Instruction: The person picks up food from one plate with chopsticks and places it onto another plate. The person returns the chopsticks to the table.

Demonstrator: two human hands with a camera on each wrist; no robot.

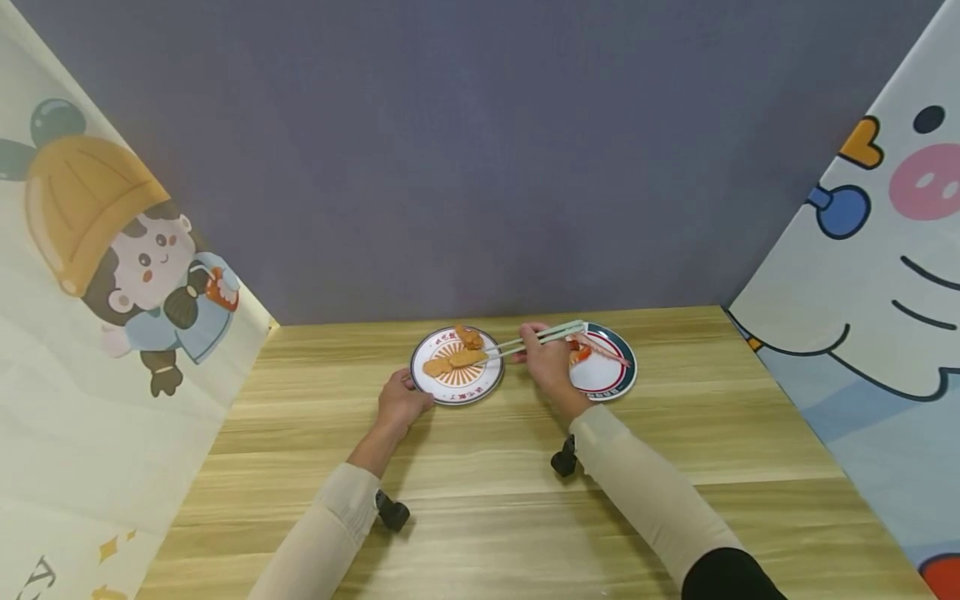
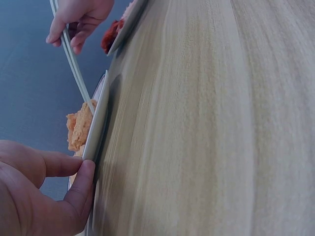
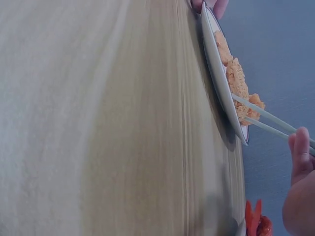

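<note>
Fingers curled on the chopsticks [image 3: 266, 114], tips right in at the fried piece [image 1: 467, 358]!
The right hand [image 1: 550, 357] grips those slim, stiff, pale sticks; whether the tips squeeze, I can't tell. The piece looks light, rough-crusted, perhaps crumbly, so a gentle hold at its middle should suit. It lies on the sunburst plate [image 1: 491, 379], round, smooth and probably breakable, whose rim the left hand [image 1: 401, 404] pinches between finger and thumb. To the right, red food [image 1: 580, 353] sits on a second plate [image 1: 611, 379], everything on the streaky wood-grain bench [image 1: 480, 500].
</note>
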